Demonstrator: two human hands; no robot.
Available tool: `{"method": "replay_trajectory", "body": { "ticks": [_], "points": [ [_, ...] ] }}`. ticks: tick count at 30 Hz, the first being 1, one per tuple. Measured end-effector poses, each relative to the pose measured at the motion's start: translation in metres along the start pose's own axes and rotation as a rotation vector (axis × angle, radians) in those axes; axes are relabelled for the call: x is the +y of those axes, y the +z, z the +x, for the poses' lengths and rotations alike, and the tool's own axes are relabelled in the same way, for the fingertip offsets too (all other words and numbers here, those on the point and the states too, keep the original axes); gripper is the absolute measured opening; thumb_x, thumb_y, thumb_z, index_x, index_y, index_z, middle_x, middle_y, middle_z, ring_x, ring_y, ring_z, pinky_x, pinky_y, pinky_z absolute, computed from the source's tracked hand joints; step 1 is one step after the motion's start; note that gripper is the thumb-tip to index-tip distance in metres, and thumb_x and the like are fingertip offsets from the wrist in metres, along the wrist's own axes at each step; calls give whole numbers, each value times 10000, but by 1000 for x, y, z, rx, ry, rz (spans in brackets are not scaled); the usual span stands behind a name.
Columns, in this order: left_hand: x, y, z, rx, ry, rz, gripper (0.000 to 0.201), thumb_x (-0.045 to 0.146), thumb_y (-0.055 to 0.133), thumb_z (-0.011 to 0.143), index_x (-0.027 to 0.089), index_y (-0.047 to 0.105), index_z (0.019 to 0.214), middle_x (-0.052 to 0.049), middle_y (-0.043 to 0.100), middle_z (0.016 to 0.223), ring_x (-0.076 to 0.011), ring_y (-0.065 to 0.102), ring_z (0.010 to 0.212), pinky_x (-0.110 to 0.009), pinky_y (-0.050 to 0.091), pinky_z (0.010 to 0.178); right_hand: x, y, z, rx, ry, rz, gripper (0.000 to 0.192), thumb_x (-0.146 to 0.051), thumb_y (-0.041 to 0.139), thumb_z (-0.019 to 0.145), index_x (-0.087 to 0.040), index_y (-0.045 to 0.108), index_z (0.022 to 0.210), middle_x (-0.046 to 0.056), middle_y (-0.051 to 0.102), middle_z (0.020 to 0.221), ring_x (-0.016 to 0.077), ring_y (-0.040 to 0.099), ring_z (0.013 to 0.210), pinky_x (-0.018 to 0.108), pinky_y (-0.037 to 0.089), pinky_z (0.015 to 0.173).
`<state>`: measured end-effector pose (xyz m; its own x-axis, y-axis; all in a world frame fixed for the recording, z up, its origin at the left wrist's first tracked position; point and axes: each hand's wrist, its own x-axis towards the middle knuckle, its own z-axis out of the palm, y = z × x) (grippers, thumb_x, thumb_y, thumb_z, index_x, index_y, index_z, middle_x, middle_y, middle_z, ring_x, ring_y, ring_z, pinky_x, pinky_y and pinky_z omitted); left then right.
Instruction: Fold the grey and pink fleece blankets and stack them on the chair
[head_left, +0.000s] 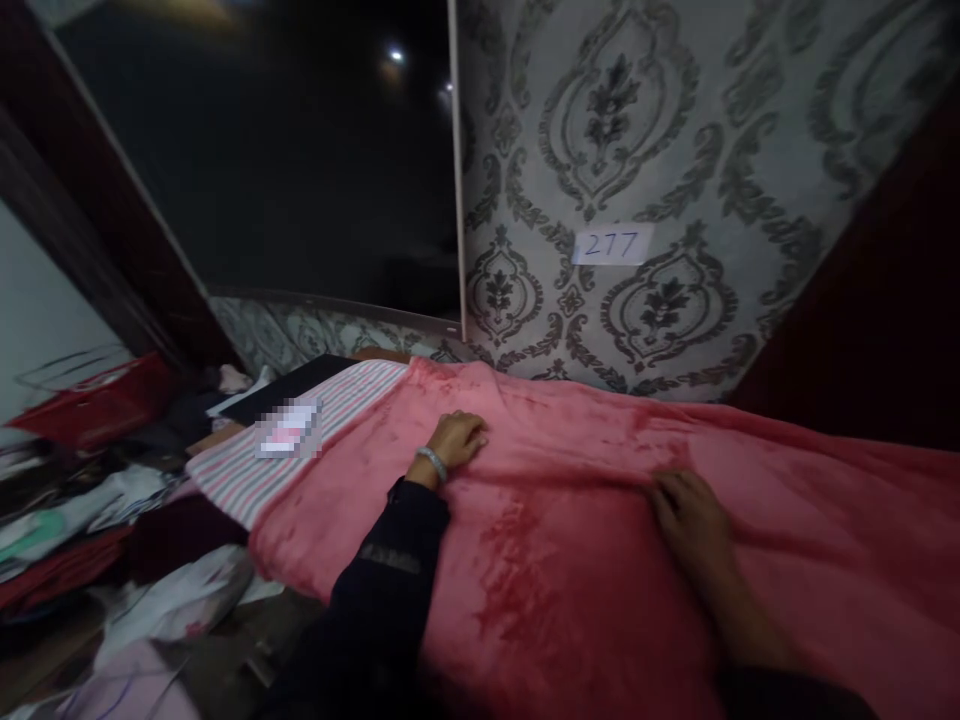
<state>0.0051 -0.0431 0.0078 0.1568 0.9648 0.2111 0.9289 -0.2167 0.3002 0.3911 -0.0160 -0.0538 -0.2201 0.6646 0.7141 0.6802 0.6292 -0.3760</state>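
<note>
A pink-red plush blanket point(577, 580) lies spread over a raised surface, with darker patches in its pile and a ridge running between my two hands. My left hand point(456, 440), with a bracelet at the wrist, rests on its far part; the fingers are curled down into the cloth. Farther right, my right hand point(691, 520) is bent over the end of the ridge, its fingertips closed on the fabric. A striped cloth point(247, 480) shows along the blanket's left edge, and a blurred-out small item point(289, 430) lies on it.
A large dark screen point(300, 160) stands behind, beside patterned wallpaper point(600, 130) bearing a paper marked 277 point(613, 244). At left are a black flat object point(292, 388), a red bag point(97, 400), and piled clothes and plastic bags point(180, 595).
</note>
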Motion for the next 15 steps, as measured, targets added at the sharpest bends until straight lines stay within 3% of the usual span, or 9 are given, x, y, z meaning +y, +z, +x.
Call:
{"method": "replay_trajectory", "body": {
  "ticks": [3,6,10,15],
  "points": [
    [-19,-4,-7,-44,-74,8,299,278,729,809,260,726,1107,-51,706,1150,-244,614,1103,-372,448,975,7,4,-3,-15,-1,-10,253,-361,450,933,-251,650,824,93,657,840,281,593,840,433,493,795],
    [-33,-5,-11,-56,-148,22,364,274,787,755,251,739,1114,-79,678,1194,-294,582,1160,-425,449,987,8,5,-3,-24,13,-29,250,-368,448,922,-254,651,832,95,655,837,287,592,840,438,493,788],
    [-41,-8,-11,-40,-199,31,243,233,738,798,248,764,1039,-89,676,1197,-318,569,1172,-470,451,987,4,3,-2,-31,36,-32,265,-373,435,926,-254,645,817,96,649,821,286,586,830,434,490,780],
    [-40,-13,-8,52,-196,16,158,172,609,881,210,750,943,-83,716,1081,-243,609,1091,-373,461,994,1,4,-2,-42,52,-25,232,-351,459,914,-249,647,826,94,652,832,281,582,845,430,489,804]
  ]
}}
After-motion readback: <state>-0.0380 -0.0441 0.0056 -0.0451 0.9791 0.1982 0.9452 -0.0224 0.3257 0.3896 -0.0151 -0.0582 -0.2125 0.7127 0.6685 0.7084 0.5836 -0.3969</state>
